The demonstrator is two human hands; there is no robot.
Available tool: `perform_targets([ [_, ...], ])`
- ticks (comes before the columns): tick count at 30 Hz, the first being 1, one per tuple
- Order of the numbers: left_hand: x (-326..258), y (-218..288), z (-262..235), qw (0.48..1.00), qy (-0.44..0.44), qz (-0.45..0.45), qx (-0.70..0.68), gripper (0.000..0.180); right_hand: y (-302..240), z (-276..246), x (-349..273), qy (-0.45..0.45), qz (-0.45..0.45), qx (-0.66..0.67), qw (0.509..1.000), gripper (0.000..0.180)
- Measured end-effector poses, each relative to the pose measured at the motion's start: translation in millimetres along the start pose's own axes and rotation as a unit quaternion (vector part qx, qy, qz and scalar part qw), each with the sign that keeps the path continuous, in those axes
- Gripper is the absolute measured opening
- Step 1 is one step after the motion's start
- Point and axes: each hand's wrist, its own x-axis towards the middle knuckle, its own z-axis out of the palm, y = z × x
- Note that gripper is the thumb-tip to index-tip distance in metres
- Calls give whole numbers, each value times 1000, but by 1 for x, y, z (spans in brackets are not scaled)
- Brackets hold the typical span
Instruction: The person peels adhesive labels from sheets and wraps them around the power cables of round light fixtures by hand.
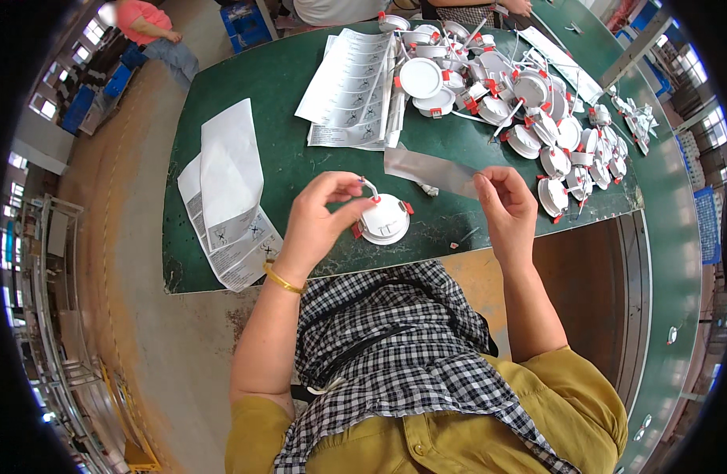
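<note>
Greyish strip (428, 171) runs crosswise from right hand (511, 209); free end left.

- The shirt (466, 445) I saw was a mustard-olive colour, plain and softly creased, with a small round button (418, 449) on its front placket.
- Its left sleeve (257, 434) and right sleeve (580, 395) were short and loose, in the same cloth, leaving the forearms bare.
- Over the shirt went an apron (403, 340) in small black-and-white checks, gathered into folds and crossed by a dark, narrow band.
- A smooth gold-coloured bangle (285, 280) circled the left wrist.
- The left hand (320, 213) and right hand (509, 209) were both bare.
</note>
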Motion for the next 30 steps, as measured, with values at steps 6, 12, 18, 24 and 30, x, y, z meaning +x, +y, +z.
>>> perform_targets([
  [6, -20, 17, -1, 992, 127, -2, -8, 12, 3, 10, -1, 19, -10, -23, 1000, 7],
  [12, -42, 54, 51, 989, 57, 135, 37, 21, -5, 4, -30, 81, -77, -62, 992, 5],
  [18, -45, 73, 82, 981, 13, 167, 98, 46, -18, 11, -62, 73, -190, -92, 975, 16],
  [24, -61, 61, 87, 956, 72, 218, 181, 45, -24, 24, -74, 25, -237, -97, 966, 19],
  [30, -71, 58, 82, 941, 62, 270, 196, 39, -27, 25, -95, -36, -122, 54, 990, 16],
])
